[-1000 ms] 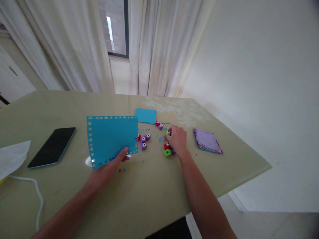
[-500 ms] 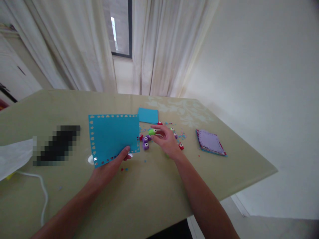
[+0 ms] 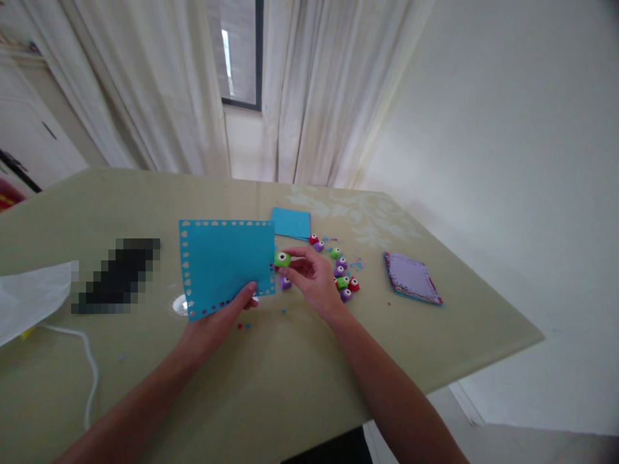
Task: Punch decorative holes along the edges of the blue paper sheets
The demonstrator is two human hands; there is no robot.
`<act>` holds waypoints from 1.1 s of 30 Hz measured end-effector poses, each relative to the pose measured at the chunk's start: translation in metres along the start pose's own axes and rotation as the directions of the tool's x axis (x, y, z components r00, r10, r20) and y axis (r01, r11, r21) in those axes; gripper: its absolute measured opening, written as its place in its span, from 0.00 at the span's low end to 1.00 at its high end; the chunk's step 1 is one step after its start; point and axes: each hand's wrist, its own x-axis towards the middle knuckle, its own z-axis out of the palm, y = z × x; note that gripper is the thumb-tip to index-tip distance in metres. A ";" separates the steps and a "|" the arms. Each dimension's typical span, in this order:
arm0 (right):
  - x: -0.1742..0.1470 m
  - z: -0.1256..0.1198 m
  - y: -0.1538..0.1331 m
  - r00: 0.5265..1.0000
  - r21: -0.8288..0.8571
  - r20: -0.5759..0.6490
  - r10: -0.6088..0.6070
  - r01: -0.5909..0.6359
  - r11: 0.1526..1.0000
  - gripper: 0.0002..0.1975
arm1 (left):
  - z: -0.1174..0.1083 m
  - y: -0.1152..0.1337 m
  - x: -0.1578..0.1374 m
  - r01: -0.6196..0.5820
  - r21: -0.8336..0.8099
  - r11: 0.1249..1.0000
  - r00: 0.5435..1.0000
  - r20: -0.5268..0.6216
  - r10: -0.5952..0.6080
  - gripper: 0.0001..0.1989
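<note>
A blue sheet of paper [image 3: 227, 264] with small shapes punched along its edges is held upright by my left hand [image 3: 232, 309], thumb on the front near the lower right corner. My right hand [image 3: 314, 280] pinches a green craft punch [image 3: 282, 260] at the sheet's right edge; a star shape shows on the punch's face. Whether the paper is inside the punch's slot I cannot tell. Beyond and right of my right hand lie several small punches in red, purple and green, among them a red punch [image 3: 354, 284] and a purple punch [image 3: 345, 295].
Flat blue paper [image 3: 291, 223] lies at the back. To the right is a stack of punched sheets [image 3: 413, 277], lavender on top. Paper bits [image 3: 358, 265] are scattered about. A white cable [image 3: 89, 361], a white sheet [image 3: 33, 296] and a blurred dark object [image 3: 118, 277] are on the left.
My right hand has brought the green punch left to the sheet's right edge and turned it so its star face shows. My left hand still holds the sheet, nearly unmoved.
</note>
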 end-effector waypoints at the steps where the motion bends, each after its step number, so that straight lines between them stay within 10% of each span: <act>1: 0.000 0.001 0.000 1.000 0.011 0.009 0.005 -0.005 1.000 0.20 | 0.000 0.000 0.000 0.002 -0.001 1.000 1.000 0.000 -0.002 0.15; 33: 0.001 0.005 -0.001 0.997 0.137 -0.067 0.037 -0.028 0.990 0.22 | 0.001 -0.002 -0.001 -0.016 -0.001 1.000 0.999 0.031 0.016 0.18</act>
